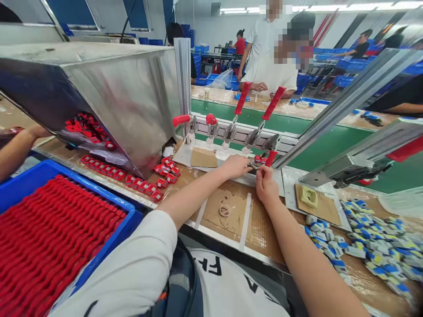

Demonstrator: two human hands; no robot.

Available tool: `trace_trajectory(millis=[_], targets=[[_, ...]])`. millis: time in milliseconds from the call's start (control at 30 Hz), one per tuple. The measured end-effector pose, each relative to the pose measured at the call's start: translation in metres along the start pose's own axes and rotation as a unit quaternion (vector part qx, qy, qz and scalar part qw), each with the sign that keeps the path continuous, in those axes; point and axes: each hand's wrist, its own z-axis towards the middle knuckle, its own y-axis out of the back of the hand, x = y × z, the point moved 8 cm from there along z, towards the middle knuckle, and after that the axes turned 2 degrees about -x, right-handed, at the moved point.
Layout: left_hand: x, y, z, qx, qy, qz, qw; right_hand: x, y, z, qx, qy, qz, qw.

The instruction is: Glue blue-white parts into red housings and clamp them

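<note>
My left hand [236,167] reaches to the right end of the row of toggle clamps, its fingertips closed at a small dark metallic piece [254,165]. My right hand [267,185] meets it there, thumb and fingers pinched on the same piece, just below the red handle [271,158] of the end clamp. A small red part [260,159] sits right behind the fingertips, under that clamp. Two clamps stand with red handles [243,97] raised. A cardboard piece [204,157] lies on the white plate left of my hands.
A blue crate [134,210] of red parts stands at left, beside a metal chute [132,88]. Loose red parts [168,169] lie near it. Blue-and-white parts [376,237] are piled at right. A rubber-band coil [224,210] lies in front. People work across the bench.
</note>
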Motion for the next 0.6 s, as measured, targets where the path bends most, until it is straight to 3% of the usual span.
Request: trace_trajectory(millis=[67, 167, 233, 300, 367, 433, 500, 533, 600], targets=[[0.017, 0.033, -0.039, 0.037, 0.027, 0.065, 0.997, 0.001, -0.005, 0.0, 0.027, -0.021, -0.003, 0.999], [0.062, 0.087, -0.103, 0.041, 0.114, 0.159, 0.98, 0.007, -0.006, 0.004, 0.047, -0.035, 0.015, 0.998], [0.093, 0.106, -0.141, 0.045, 0.171, 0.207, 0.962, 0.013, -0.006, 0.007, 0.056, -0.041, 0.03, 0.997], [0.119, 0.103, -0.171, 0.082, 0.214, 0.274, 0.934, 0.017, -0.005, 0.01, 0.059, -0.054, 0.024, 0.996], [0.131, 0.09, -0.185, 0.083, 0.207, 0.338, 0.914, 0.021, -0.004, 0.013, 0.067, -0.073, 0.012, 0.995], [0.13, 0.081, -0.185, 0.039, 0.174, 0.396, 0.901, 0.028, 0.003, 0.014, 0.073, -0.089, 0.007, 0.993], [0.126, 0.074, -0.183, 0.011, 0.15, 0.425, 0.892, 0.04, 0.012, 0.005, 0.128, -0.09, 0.025, 0.987], [0.123, 0.073, -0.181, 0.001, 0.143, 0.427, 0.893, 0.047, 0.022, -0.003, 0.144, -0.075, 0.023, 0.986], [0.114, 0.074, -0.179, -0.015, 0.124, 0.422, 0.898, 0.061, 0.061, -0.03, 0.114, -0.015, -0.001, 0.993]])
